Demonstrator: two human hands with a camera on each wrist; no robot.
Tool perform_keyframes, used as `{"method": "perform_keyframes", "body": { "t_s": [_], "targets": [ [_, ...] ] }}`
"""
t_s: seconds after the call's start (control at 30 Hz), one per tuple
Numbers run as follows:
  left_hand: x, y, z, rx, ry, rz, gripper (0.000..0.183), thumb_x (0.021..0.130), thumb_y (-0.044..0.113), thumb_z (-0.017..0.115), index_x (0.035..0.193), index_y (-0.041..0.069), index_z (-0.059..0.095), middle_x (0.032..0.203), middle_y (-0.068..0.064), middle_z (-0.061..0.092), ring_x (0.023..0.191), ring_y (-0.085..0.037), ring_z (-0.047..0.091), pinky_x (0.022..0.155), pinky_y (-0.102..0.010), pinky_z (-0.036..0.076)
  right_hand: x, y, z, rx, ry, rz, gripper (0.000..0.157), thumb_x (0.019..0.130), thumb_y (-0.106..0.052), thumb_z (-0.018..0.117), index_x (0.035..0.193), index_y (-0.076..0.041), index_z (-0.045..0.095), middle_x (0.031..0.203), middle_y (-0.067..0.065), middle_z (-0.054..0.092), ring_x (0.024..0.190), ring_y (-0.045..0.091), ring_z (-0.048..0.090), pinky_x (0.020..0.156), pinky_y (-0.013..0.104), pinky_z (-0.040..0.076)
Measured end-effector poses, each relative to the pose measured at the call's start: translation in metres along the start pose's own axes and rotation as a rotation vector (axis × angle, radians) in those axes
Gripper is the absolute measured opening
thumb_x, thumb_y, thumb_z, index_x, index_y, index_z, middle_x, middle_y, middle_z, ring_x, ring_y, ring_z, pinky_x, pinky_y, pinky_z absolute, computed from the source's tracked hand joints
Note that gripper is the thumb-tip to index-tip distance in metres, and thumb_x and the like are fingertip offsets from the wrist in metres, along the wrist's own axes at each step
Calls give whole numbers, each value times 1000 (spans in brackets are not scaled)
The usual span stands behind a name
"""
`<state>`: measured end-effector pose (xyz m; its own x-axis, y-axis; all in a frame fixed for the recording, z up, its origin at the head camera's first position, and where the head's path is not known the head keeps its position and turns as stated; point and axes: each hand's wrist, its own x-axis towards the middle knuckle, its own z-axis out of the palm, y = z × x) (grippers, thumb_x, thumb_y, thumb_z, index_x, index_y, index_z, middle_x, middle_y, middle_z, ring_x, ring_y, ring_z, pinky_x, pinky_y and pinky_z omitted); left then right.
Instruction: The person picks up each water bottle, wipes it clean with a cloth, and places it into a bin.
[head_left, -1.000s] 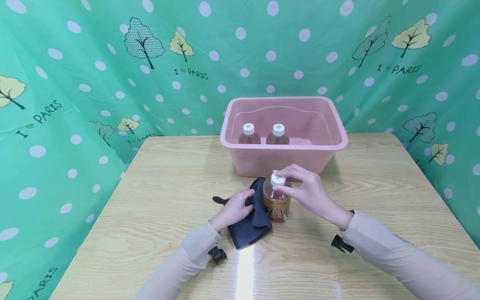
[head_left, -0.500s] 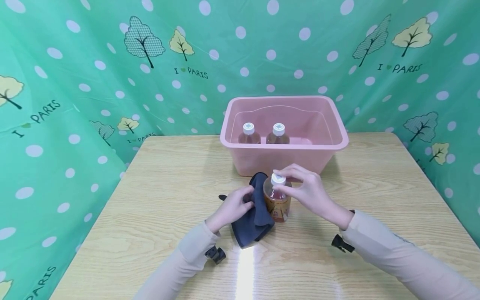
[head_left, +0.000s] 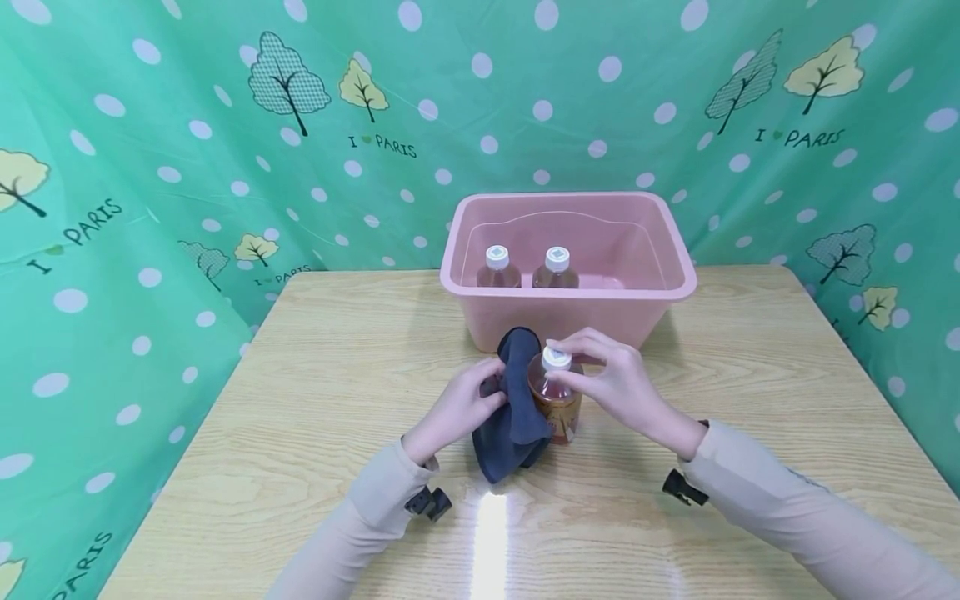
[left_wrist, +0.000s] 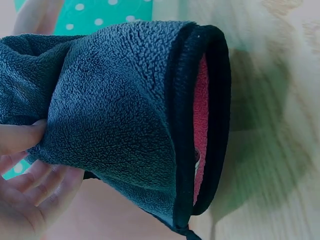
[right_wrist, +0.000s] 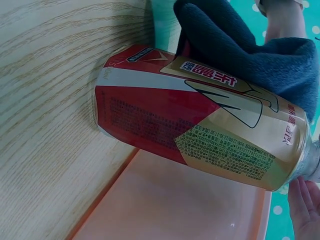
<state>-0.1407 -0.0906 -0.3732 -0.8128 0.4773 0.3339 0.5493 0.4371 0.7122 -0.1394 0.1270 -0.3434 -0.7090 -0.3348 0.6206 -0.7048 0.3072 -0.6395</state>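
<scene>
A bottle of amber drink with a white cap and a red-and-gold label (head_left: 562, 410) stands upright on the table. My right hand (head_left: 624, 382) pinches it at the cap between thumb and fingers. Against the bottle's left side lies a dark blue towel-like cloth (head_left: 517, 412), gripped by my left hand (head_left: 459, 407) between thumb and fingers. In the left wrist view the cloth (left_wrist: 115, 100) shows a black bound edge and a pinkish-red surface inside its fold. The right wrist view has the bottle's label (right_wrist: 200, 120) facing the camera, the cloth covering part of its far side.
Just behind the bottle stands a pink plastic bin (head_left: 480, 321) holding two white-capped bottles, one on the left (head_left: 498, 265) and one in the middle (head_left: 557, 267). The wooden table (head_left: 337, 350) meets a green polka-dot curtain (head_left: 420, 167) at the back and sides.
My left hand has drawn the cloth up and to the right along the bottle, so it covers more of the left side. My right hand and the bottle stay in place.
</scene>
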Motion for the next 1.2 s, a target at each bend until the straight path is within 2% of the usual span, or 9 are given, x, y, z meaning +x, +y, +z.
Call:
{"method": "perform_keyframes", "body": {
  "t_s": [0.37,0.77,1.0,1.2],
  "targets": [
    [1,4,-2,-20,38,12,22,73,-9,56,93,2,57,88,-7,54,75,-17,52,66,-27,46,0,1,0,-9,3,2,33,64,-1,74,96,0,65,88,5,62,81,8,58,71,18,48],
    [2,4,0,26,79,66,24,70,-11,56,91,2,58,84,-6,54,71,-19,51,62,-27,44,1,1,0,-11,14,-17,32,64,-1,74,95,-1,65,88,6,62,81,8,58,71,18,48],
    [1,1,3,29,70,77,25,70,-12,56,90,2,57,83,-6,54,72,-17,50,62,-28,46,1,1,1,-11,18,-26,33,63,0,75,95,0,65,88,6,63,81,8,58,72,17,47],
    [-1,-5,6,16,30,43,25,71,-11,55,94,0,57,87,-8,55,77,-16,53,66,-24,47,1,2,1,-12,23,-34,34,62,0,75,95,0,65,88,6,63,81,8,58,72,17,47]
  ]
}}
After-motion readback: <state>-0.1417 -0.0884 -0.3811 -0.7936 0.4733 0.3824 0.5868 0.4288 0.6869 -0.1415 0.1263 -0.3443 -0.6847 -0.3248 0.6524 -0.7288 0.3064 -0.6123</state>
